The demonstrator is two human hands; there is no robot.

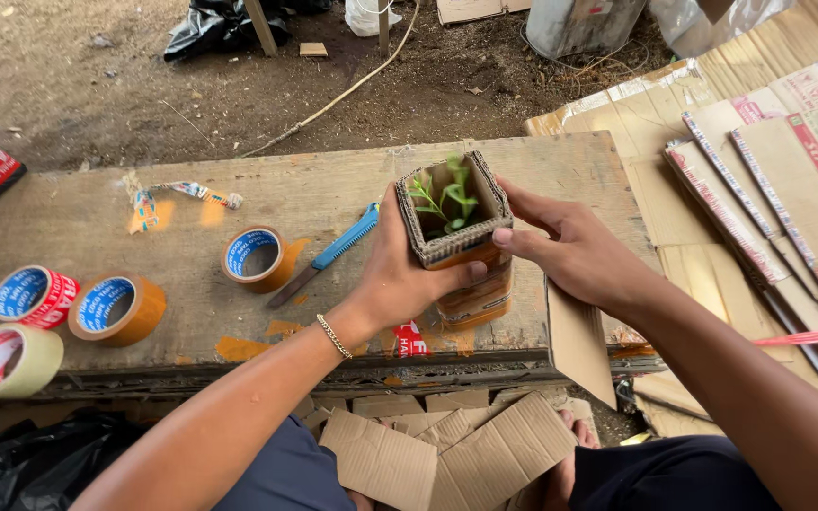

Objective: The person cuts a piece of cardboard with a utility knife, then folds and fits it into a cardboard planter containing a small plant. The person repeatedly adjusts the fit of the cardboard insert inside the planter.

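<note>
Head view, looking down at both hands closed around a small cardboard box [454,237] just right of frame centre. Left hand [407,274] wraps the box from the left, thumb across its near face in a firm grip; right hand [570,248] holds the right side, thumb pressed on the near top edge and fingers behind the far wall. Box stands upright on the wooden tabletop [87,227], open at the top, with a green seedling [447,199] already inside. Brown tape bands its lower part, so the wrapping appears partly done; the open top suggests closing remains, though this is a judgement only. A loose cardboard flap [579,345] hangs off the tabletop's near edge below the right wrist.

Left of the box lie a blue utility knife [333,254] and a brown tape roll [257,257]; three more tape rolls [44,317] sit at the left edge of the frame. Cardboard pieces [447,454] lie on the lap at the bottom centre; flattened cartons [769,189] are stacked at the right.

Hidden: the box's base and far side, the seedling's roots or pot, and the right fingertips. The seedling's top is blurred.
</note>
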